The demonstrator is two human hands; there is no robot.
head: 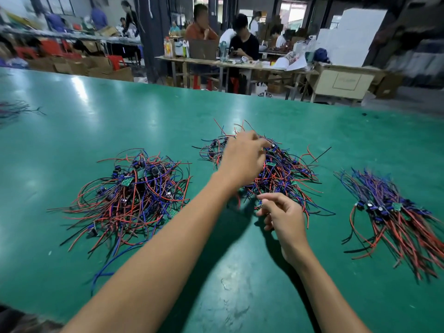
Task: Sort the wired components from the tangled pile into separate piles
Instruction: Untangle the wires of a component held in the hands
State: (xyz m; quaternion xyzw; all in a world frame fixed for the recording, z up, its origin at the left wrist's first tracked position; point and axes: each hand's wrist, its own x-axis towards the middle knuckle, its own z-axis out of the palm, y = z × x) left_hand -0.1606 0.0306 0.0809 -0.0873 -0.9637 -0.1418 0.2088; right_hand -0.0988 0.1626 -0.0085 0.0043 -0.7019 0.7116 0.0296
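The tangled pile of red, blue and black wires with small green boards lies at the table's middle. My left hand reaches over it, and its fingertips pinch a wired component on the pile's far top. At the pile's near edge my right hand hovers with fingers loosely curled, thumb and forefinger apart, holding nothing. A second tangled heap lies to the left. To the right is a sorted pile whose wires lie roughly parallel.
The green table stretches wide around the piles. A few loose wires lie at its far left edge. Beyond the table's far edge, people sit at work tables with boxes and bottles.
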